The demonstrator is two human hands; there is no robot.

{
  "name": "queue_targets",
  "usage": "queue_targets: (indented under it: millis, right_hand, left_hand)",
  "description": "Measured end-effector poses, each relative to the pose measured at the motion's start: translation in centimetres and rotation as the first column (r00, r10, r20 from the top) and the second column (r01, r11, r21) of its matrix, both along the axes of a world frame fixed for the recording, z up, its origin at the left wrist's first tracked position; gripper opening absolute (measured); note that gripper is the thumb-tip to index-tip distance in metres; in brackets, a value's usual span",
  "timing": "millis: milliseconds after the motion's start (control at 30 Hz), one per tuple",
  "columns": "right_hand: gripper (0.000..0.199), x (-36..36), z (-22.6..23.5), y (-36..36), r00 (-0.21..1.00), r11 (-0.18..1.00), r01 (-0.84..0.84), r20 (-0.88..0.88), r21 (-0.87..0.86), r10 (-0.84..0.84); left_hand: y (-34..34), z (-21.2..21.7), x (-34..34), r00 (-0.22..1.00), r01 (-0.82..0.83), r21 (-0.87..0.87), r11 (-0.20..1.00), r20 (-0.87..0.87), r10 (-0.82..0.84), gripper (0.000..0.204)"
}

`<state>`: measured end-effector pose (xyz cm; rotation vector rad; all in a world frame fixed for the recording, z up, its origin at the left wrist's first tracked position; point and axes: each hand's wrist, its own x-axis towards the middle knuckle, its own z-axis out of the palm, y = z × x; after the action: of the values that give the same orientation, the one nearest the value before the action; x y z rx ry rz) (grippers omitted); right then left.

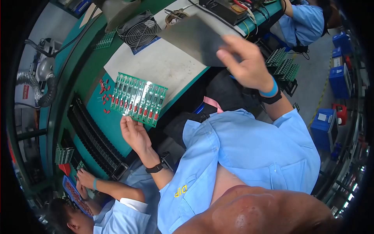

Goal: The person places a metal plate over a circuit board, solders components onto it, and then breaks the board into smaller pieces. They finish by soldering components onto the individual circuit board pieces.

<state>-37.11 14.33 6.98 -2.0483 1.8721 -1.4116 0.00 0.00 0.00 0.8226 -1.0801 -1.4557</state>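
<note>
My left hand [135, 134] pinches the lower edge of a green circuit board [136, 91], tilted above the bench. The board carries repeated rows of parts, with red components along its lower side and a bright glare across its middle. Up and to the right, my right hand [249, 64] grips the edge of a thin grey flat sheet [191, 37], which is blurred. The sheet hangs over the pale work surface, apart from the board. Loose red components [104, 91] lie scattered on the green mat, left of the board.
A black fan [140, 33] and a bowl [175, 17] stand at the back of the pale bench cover [167, 62]. Black slotted rails [95, 136] run along the left. Co-workers sit at lower left [120, 218] and upper right [306, 23]. Racked boards [282, 64] stand at right.
</note>
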Motion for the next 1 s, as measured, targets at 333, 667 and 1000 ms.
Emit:
queue_targets:
  millis: [333, 667, 1000]
  right_hand:
    - [0.059, -2.3, -2.2, -2.0, 0.355, 0.871, -0.443, 0.934, 0.212, -0.046]
    - [0.072, 2.3, -5.3, -6.9, 0.741, 0.817, -0.485, 0.643, 0.312, 0.195]
    - [0.077, 1.7, -5.7, -7.7, 0.567, 0.789, -0.536, 0.820, 0.300, 0.074]
  left_hand:
    - [7.1, -2.3, -9.2, 0.998, -0.064, 0.147, 0.987, -0.010, 0.066, 0.020]
    - [7.8, -1.1, -10.0, 0.994, -0.112, 0.089, 0.990, 0.018, 0.111, 0.016]
    - [6.1, -0.4, -9.7, 0.994, -0.096, 0.096, 0.991, -0.043, 0.100, 0.017]
